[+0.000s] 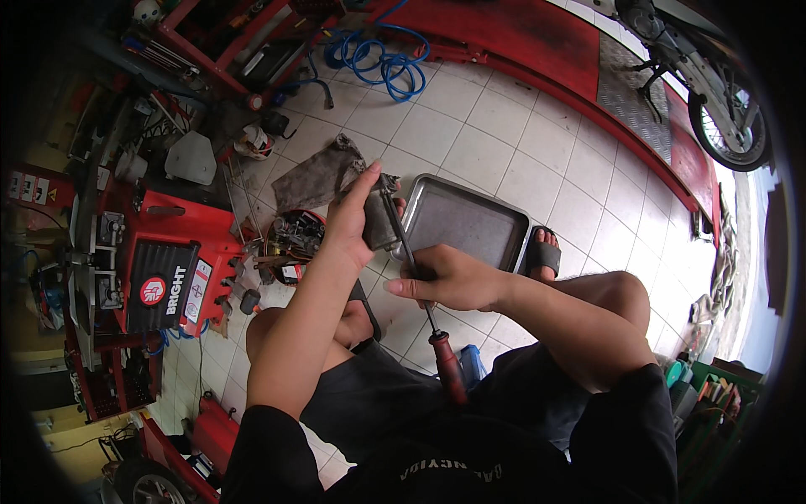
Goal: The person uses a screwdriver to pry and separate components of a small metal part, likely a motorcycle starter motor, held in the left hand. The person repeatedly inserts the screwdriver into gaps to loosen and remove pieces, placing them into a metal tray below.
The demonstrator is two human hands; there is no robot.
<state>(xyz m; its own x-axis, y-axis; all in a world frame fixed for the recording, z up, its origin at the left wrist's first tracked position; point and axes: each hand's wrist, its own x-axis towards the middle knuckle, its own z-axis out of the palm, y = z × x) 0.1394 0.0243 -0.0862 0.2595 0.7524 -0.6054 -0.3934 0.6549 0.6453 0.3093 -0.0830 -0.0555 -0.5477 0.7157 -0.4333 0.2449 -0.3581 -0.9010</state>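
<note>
My left hand (353, 217) grips a dark grey metal part (382, 220), held over the left edge of a steel tray (470, 217). A long screwdriver shaft lies along the part and runs down toward me to a red handle (449, 370). My right hand (441, 279) is closed around that shaft, below the part and above the handle. A dirty grey cloth (306, 176) lies on the tiled floor beyond my left hand.
A red machine (218, 269), a red container of tools (290, 235) and a tool cart (227, 42) stand left. A coiled blue hose (382, 59) lies beyond. A red lift platform (537, 42) carries a motorcycle (714, 101) at upper right. A green toolbox (714, 412) sits lower right.
</note>
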